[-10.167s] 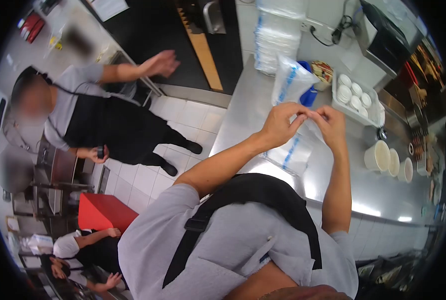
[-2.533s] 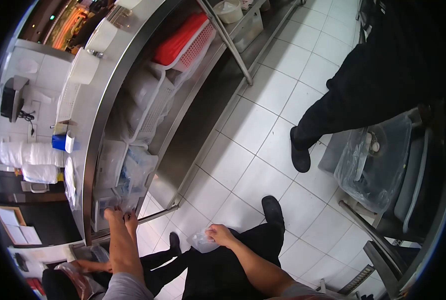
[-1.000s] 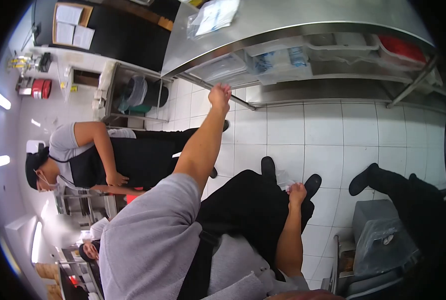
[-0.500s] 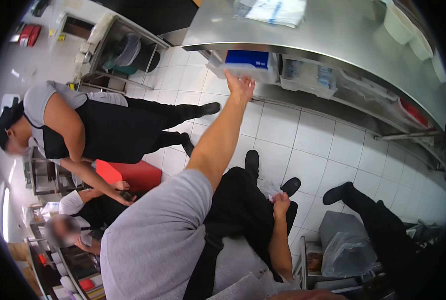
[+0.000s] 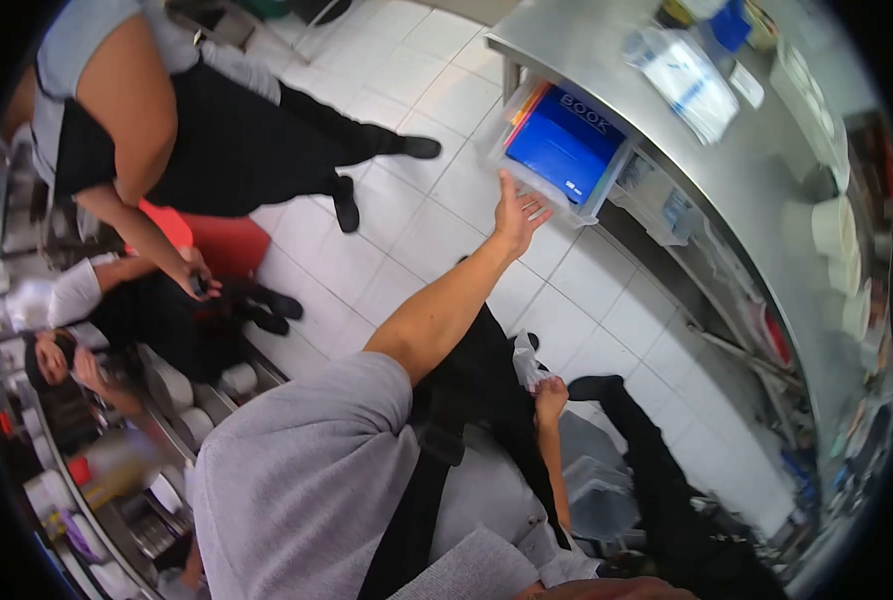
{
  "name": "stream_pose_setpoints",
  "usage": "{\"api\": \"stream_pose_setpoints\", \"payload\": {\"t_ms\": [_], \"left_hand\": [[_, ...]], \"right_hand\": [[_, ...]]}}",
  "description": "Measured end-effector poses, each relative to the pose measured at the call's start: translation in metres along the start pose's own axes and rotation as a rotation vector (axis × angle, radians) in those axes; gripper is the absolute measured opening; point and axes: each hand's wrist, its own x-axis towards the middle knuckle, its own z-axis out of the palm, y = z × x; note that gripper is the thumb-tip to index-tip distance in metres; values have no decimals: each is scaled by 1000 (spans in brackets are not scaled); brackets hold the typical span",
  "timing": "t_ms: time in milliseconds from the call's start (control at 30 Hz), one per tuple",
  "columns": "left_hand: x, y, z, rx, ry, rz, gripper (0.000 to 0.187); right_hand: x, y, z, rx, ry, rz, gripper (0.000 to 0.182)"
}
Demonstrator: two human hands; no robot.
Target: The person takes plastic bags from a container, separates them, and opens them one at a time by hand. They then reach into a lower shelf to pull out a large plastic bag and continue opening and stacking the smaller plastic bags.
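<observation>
My left hand (image 5: pixel 519 222) is at the front edge of a clear plastic bin (image 5: pixel 606 180), palm up with the fingers spread. Whether the fingertips touch the bin cannot be made out. Inside the bin lies a blue book (image 5: pixel 568 148) with the word BOOK on it, beside some orange and yellow edges. The bin juts out from below the steel table (image 5: pixel 656 110). Lower right, in front of my dark apron, my right hand (image 5: pixel 550 398) is closed around a crumpled piece of clear plastic (image 5: pixel 526 360).
A co-worker in a black apron (image 5: pixel 246 150) stands at the left, near a red container (image 5: pixel 228 245). Another person (image 5: pixel 156 320) is below them. A dark-clad leg (image 5: pixel 646 440) and a grey bin (image 5: pixel 591 480) are at the lower right. White tubs (image 5: pixel 834 228) line the table.
The view has turned and shifted. The clear bin stands farther out from under the table, with more of the blue book showing. My left hand has stayed at its front; my right still holds the plastic.
</observation>
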Motion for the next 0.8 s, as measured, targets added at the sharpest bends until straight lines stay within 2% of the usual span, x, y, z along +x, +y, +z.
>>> {"api": "stream_pose_setpoints", "payload": {"t_ms": [33, 133, 167, 300, 333, 367, 433, 467, 533, 567, 600, 633, 667, 700, 733, 767, 800], "left_hand": [[1, 4, 0, 55, -29, -7, 121], [2, 14, -6, 88, -87, -52, 121], [1, 16, -7, 77, -116, -66, 117], [-3, 35, 11, 82, -62, -176, 108], [2, 40, 17, 77, -61, -196, 106], [8, 43, 24, 75, -57, -219, 103], [48, 45, 50, -9, 0, -299, 101], [71, 46, 67, -50, 24, -341, 100], [104, 51, 97, -169, -26, -269, 95], [118, 52, 111, -229, -33, -254, 94], [127, 54, 128, -286, -41, -242, 93], [119, 61, 131, -282, -248, -213, 87], [112, 69, 132, -240, -318, -200, 81], [124, 69, 133, -219, -311, -238, 77], [132, 66, 132, -198, -296, -280, 74], [129, 72, 131, -144, -333, -290, 74], [125, 77, 126, -89, -366, -297, 73]], "right_hand": [[-1, -11, -4, -51, 32, 12, 18], [-11, -57, -21, -185, -35, -41, 19], [-18, -75, -21, -228, 13, -27, 19], [-20, -108, -45, -429, -24, -68, 17], [-13, -108, -62, -598, -88, -234, 16], [-2, -105, -78, -822, -143, -562, 15], [13, -105, -101, -1023, -181, -805, 13], [5, -123, -96, -1000, -164, -721, 12], [5, -138, -101, -1030, -135, -711, 11], [6, -140, -108, -1085, -122, -779, 10], [-1, -154, -104, -1274, -141, -916, 11], [-7, -166, -103, -1464, -135, -1077, 13], [-13, -180, -100, -1626, -107, -1250, 15], [-17, -184, -88, -1292, -17, -878, 16], [-21, -177, -91, -1165, 9, -703, 16], [-22, -165, -99, -1030, 55, -542, 18], [-5, -143, -121, -1123, 57, -564, 20]]}}
